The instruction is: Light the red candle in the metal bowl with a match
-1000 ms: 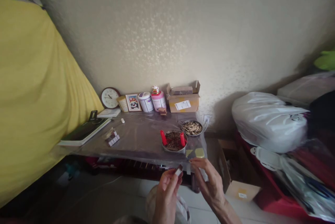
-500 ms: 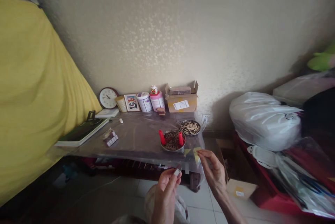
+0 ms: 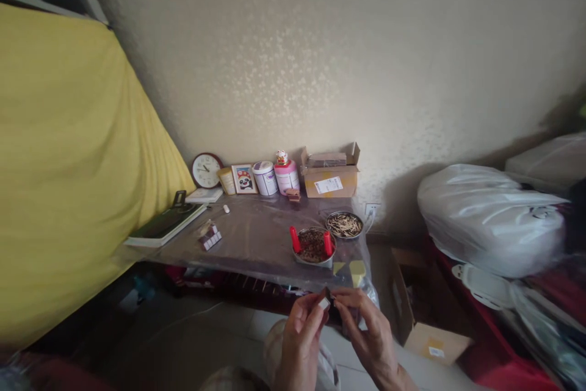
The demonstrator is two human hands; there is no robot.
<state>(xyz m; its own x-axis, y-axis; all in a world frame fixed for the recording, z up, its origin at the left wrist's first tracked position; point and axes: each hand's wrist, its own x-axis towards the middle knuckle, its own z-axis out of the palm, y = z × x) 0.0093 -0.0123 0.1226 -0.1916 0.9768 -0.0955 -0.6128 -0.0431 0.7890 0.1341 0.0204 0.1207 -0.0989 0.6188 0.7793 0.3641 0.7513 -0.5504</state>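
Observation:
My left hand (image 3: 304, 330) holds a small matchbox (image 3: 325, 303) with a pale end and a dark side, gripped between thumb and fingers. Right beside it is my right hand (image 3: 364, 324), thumb and fingertips pinched together at the box's right side; whatever is in the pinch is too small to make out. Beyond my hands, on the table, stands a round tin (image 3: 313, 261) with many small dark bits and two red upright pieces in it. Behind that tin, to the right, a metal bowl (image 3: 344, 236) is full of matchsticks.
A stack of small boxes (image 3: 210, 238) lies on the plastic-covered table (image 3: 256, 229). Along the wall stand a clock (image 3: 207, 170), a picture frame (image 3: 244, 179), tubs (image 3: 265, 179) and a cardboard box (image 3: 330, 183). An open carton (image 3: 434, 342) sits on the floor at right.
My right hand has moved left, from near the table's right corner to the matchbox in my left hand. The view has shifted slightly left.

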